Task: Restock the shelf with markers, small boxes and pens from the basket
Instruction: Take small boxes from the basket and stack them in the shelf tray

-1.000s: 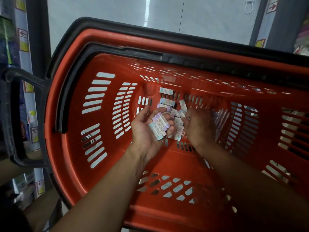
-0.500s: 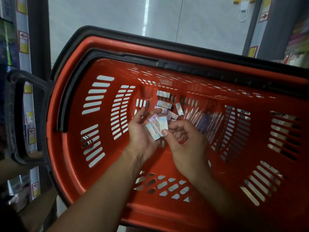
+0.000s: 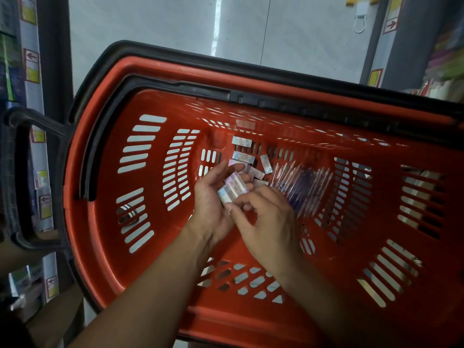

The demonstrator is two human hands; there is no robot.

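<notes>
Gathering stage, with shelving judged not yet begun. The left hand [image 3: 213,204] lies palm up inside the basket [image 3: 105,247], fingers loosely curled around a small stack of boxes [image 3: 232,190]. The right hand [image 3: 268,219] sits just beside it, back toward the camera, fingertips bent in against the near end of the stack; whether it pinches a box or only steadies the stack cannot be told. Beyond the left hand's fingertips, loose boxes [image 3: 242,156] lie on the basket floor. Beyond and to the right of the right hand lies a bundle of pens [image 3: 306,187]. No markers can be made out. All visible stock remains in the basket or in hand.
</notes>
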